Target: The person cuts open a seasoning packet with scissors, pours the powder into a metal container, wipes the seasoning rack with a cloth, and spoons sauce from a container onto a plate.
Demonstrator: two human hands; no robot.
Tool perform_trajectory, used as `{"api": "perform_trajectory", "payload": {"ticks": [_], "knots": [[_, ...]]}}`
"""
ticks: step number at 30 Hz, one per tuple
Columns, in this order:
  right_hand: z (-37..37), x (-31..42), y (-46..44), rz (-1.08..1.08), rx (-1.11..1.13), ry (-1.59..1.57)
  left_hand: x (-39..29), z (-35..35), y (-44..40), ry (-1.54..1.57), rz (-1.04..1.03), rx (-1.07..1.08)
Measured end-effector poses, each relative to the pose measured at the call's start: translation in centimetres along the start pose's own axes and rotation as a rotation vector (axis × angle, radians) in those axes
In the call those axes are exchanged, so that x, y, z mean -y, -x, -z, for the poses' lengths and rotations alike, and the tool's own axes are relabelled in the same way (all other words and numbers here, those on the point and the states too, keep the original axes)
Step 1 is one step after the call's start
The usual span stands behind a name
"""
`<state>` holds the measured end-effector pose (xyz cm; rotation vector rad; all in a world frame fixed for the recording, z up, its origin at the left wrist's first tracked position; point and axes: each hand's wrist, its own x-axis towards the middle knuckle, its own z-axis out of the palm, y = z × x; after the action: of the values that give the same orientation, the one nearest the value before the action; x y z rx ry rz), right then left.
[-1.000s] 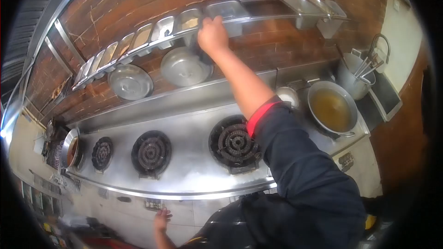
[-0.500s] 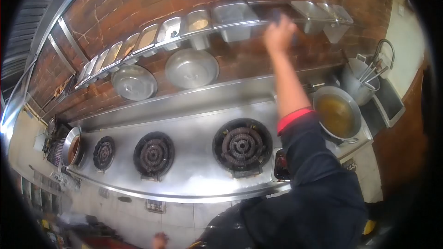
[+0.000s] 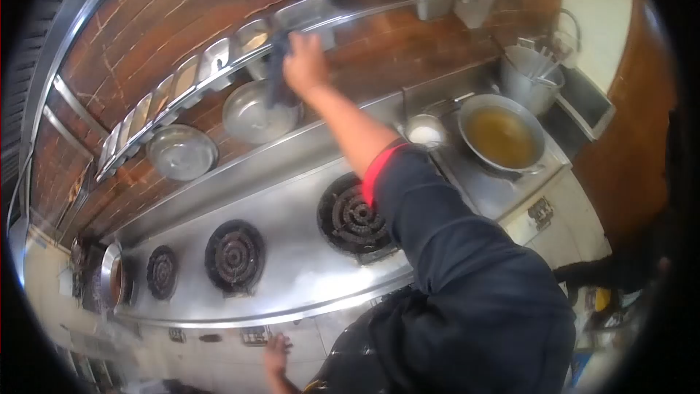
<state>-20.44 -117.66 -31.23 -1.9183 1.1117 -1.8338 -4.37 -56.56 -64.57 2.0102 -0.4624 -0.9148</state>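
My right hand [image 3: 305, 67] is raised to the metal rail shelf [image 3: 357, 12], its fingers closed on a dark cloth [image 3: 278, 76]. The cloth hangs down across the shelf's front edge, in front of a large metal food pan [image 3: 310, 9] and partly over a round metal basin [image 3: 248, 115]. Low in the view, my left hand [image 3: 276, 356] is near the stove's front edge, fingers apart, holding nothing.
Several ring burners [image 3: 235, 257] sit in the steel stovetop [image 3: 292, 248]. On the right stand a wide pan of yellowish liquid [image 3: 503, 137] and a tall pot with utensils [image 3: 526, 95]. Another metal basin [image 3: 182, 153] leans against the brick wall.
My right hand has moved left along the shelf with the cloth. The view has shifted, and my left hand shows more fully with its fingers spread.
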Motion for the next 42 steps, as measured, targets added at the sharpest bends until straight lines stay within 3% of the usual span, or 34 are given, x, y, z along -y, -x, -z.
{"api": "perform_trajectory", "payload": {"ticks": [1, 2, 5, 7, 9, 10, 11, 12, 13, 14, 16, 19, 20, 21, 23, 25, 26, 27, 28, 29, 30, 32, 33, 35, 36, 37, 39, 40, 42], "knots": [[1.3, -3.2, -1.8, 0.084, -0.231, 0.086, 1.4, -0.2, 0.6, -0.008, 0.049, 0.028], [4.5, -5.2, -3.2, 0.04, -0.27, 0.174, 3.2, -0.3, 0.6, -0.021, 0.043, 0.057], [15.3, -11.2, -7.1, -0.014, -0.342, 0.314, 6.3, -0.1, -1.0, -0.106, 0.12, 0.228], [24.3, -11.8, -6.2, 0.013, -0.24, 0.421, 2.4, -1.6, -1.7, -0.16, 0.032, 0.346], [33.2, -11.5, -2.3, 0.182, -0.201, 0.407, -0.7, -3.8, -4.4, -0.415, -0.212, 0.497], [37.1, -10.8, 0.6, 0.06, -0.241, 0.43, -2.0, -5.7, -5.9, -0.632, -0.453, 0.486], [41.5, -12.3, 3.5, 0.125, -0.292, 0.529, -2.7, -7.9, -7.4, -0.626, -0.553, 0.585], [45.2, -8.3, 8.1, -0.152, -0.207, 0.384, -3.4, -10.1, -8.9, -0.611, -0.651, 0.685], [46.9, -4.4, 12.6, -0.351, -0.347, 0.151, -8.2, -13.4, -7.2, -0.523, -0.212, 0.734], [50.2, -4.4, 16.3, -0.452, -0.406, 0.075, -10.6, -16.1, -6.4, -0.502, -0.426, 0.814], [58.0, -6.7, 24.7, -0.395, -0.368, 0.343, -9.9, -22.1, -8.5, -0.572, -0.523, 0.875], [63.1, -5.5, 37.3, -0.896, -0.295, 0.468, -12.4, -30.7, -7.1, -0.589, -0.639, 0.955], [64.5, -6.9, 42.0, -0.859, -0.254, 0.63, -12.2, -33.2, -7.1, -0.555, -0.68, 0.973], [64.8, -6.4, 45.1, -1.062, -0.292, 0.444, -11.8, -35.4, -7.5, -0.564, -0.688, 0.973], [65.5, -7.5, 51.3, -1.071, -0.271, 0.689, -12.0, -39.4, -8.3, -0.423, -0.406, 0.888], [68.5, -10.8, 58.6, -1.062, -0.085, 0.719, -15.7, -41.4, -5.0, -0.345, -0.192, 0.802], [68.5, -8.6, 57.6, -1.275, -0.122, 0.518, -15.9, -42.4, -3.4, -0.283, -0.128, 0.728], [68.3, -6.2, 56.0, -1.488, -0.17, 0.342, -15.3, -42.9, -4.5, -0.701, -0.565, 0.871], [69.8, -8.6, 59.8, -1.362, -0.083, 0.477, -14.7, -43.5, -5.7, -1.027, -1.086, 0.842], [70.6, -7.8, 59.2, -1.46, -0.13, 0.363, -12.9, -45.5, -9.3, -1.089, -0.982, 0.906], [71.5, -8.6, 60.5, -1.421, -0.186, 0.328, -12.9, -46.4, -8.1, -1.228, -1.281, 0.775], [73.2, -8.6, 60.5, -1.439, -0.162, 0.173, -13.1, -46.6, -5.2, -1.256, -1.461, 0.627], [73.8, -8.0, 60.0, -1.352, -0.151, 0.216, -14.7, -45.8, -1.9, -1.198, -1.277, 0.702], [75.0, -6.0, 58.5, -1.398, -0.218, 0.088, -12.0, -48.6, -6.7, -0.387, -0.478, 0.864], [75.7, -5.3, 58.6, -1.396, -0.251, 0.099, -12.6, -48.0, -4.4, -0.274, -0.254, 0.801], [76.1, -4.7, 59.0, -1.325, -0.27, 0.114, -12.9, -48.2, -2.9, -0.283, -0.264, 0.832], [77.0, -3.2, 60.4, -1.256, -0.328, 0.136, -13.2, -49.1, -1.7, -0.361, -0.484, 0.846], [77.2, -2.2, 61.3, -1.261, -0.434, 0.06, -13.3, -49.9, -2.4, -0.371, -0.497, 0.877], [76.5, 0.8, 62.2, -1.251, -0.58, -0.007, -14.6, -51.4, -2.0, -0.748, -1.304, 0.871]]}}
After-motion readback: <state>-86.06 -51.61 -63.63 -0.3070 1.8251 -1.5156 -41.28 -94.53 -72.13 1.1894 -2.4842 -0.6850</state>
